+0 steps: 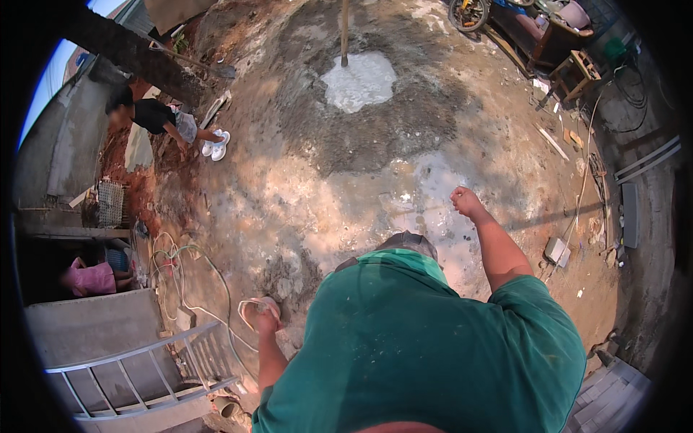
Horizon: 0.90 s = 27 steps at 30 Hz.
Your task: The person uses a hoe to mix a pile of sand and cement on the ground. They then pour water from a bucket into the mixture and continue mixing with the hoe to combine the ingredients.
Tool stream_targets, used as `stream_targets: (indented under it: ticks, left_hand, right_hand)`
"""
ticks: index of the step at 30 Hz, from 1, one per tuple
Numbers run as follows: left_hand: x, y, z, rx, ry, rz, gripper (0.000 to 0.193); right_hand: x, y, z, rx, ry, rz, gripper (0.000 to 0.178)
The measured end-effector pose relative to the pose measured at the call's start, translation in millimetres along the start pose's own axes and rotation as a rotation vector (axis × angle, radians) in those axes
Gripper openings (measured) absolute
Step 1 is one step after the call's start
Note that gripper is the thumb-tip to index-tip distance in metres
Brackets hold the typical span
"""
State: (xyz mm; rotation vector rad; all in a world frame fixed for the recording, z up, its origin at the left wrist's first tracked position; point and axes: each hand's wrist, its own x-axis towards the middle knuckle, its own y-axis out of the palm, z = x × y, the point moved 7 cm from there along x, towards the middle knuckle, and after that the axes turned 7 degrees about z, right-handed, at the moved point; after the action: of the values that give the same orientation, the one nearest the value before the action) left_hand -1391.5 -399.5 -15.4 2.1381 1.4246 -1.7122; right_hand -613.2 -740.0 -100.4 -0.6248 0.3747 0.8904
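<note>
My left hand [266, 320] is closed on the edge of a pale, round-rimmed container [250, 309] that looks like a bowl. It is held out at my left side, and what it contains is not clear. Forward on the right, my right hand [469, 203] hangs over wet, whitish ground with its fingers curled in. Whether anything is inside that hand is hidden. Ahead of both hands, a pool of milky grey-white liquid [359, 81] lies within a ring of dark grey mix [426, 133]. A wooden pole [345, 32] stands upright in the pool; its lower end is submerged.
A person in a black top [153, 117] leans at the left; another in pink [94, 278] is lower left. A hose [216, 278] loops near a metal ladder [119, 382]. A bicycle wheel [469, 13], a wooden stool [576, 76] and a concrete block [557, 251] are on the right.
</note>
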Motion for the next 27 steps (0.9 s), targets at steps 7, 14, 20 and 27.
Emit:
stream_targets:
  ticks: [7, 14, 20, 27]
  left_hand:
    - [20, -9, -109, 0.601, 0.270, -0.181, 0.061]
    - [168, -43, -129, 1.072, 0.343, 0.094, 0.045]
    - [291, -89, -246, 0.751, 0.496, 0.165, 0.028]
    - [360, -84, -496, 0.453, 0.557, 0.306, 0.034]
  right_hand:
    - [62, 18, 47, 0.177, 0.161, -0.047, 0.014]
    - [18, 84, -47, 0.147, 0.514, 0.062, 0.011]
    - [11, 126, -25, 0.146, 0.602, -0.153, 0.019]
    - [71, 158, 82, -0.087, 0.410, -0.339, 0.060]
